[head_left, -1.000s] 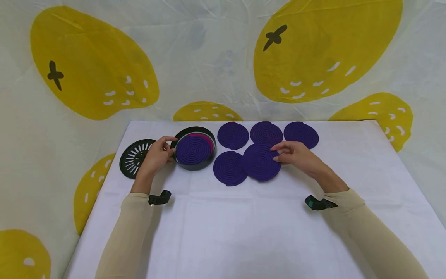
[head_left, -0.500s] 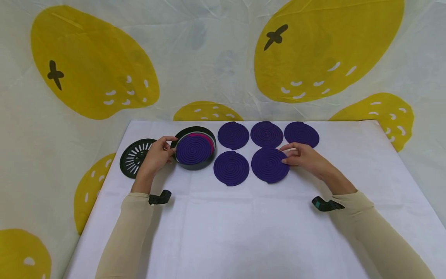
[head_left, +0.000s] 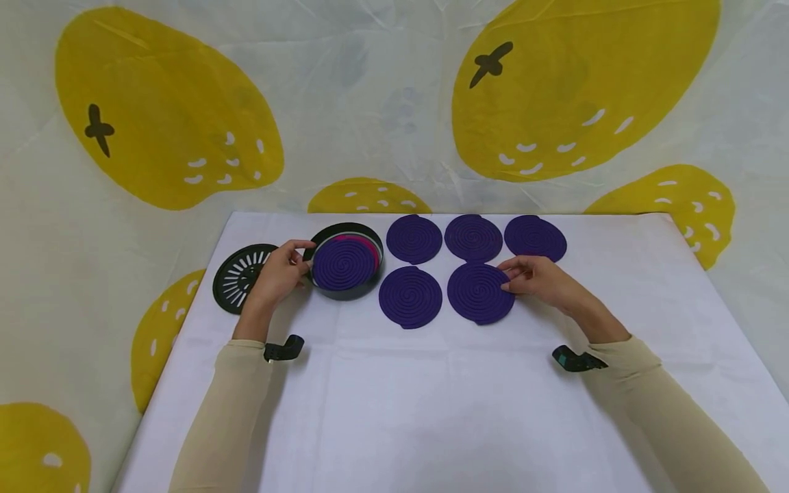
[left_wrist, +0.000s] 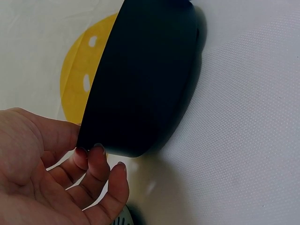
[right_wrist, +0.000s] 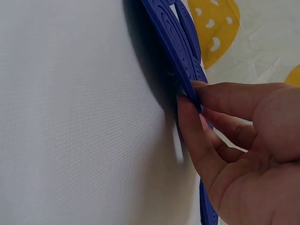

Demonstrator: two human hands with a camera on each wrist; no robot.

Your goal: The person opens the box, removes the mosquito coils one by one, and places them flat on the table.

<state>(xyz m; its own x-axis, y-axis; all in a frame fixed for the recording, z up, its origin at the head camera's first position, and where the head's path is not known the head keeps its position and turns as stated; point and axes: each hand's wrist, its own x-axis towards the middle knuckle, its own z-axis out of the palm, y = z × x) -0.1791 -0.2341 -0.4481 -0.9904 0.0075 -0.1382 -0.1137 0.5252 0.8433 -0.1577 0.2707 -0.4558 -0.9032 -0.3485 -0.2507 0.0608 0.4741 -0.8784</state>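
Four purple spiral coasters (head_left: 410,298) lay out in the head view; another coaster (head_left: 343,264) in the black holder (head_left: 350,294) seemed left to do. Left wrist: the left hand (left_wrist: 44,187) pinched the holder's rim. Right wrist: the right hand (right_wrist: 255,173) pinched one more coaster (right_wrist: 168,33), edge raised, apparently unplaced.

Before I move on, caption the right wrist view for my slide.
Right hand pinching the rim of a blue-purple spiral disc, the pinched edge raised off the white tabletop.
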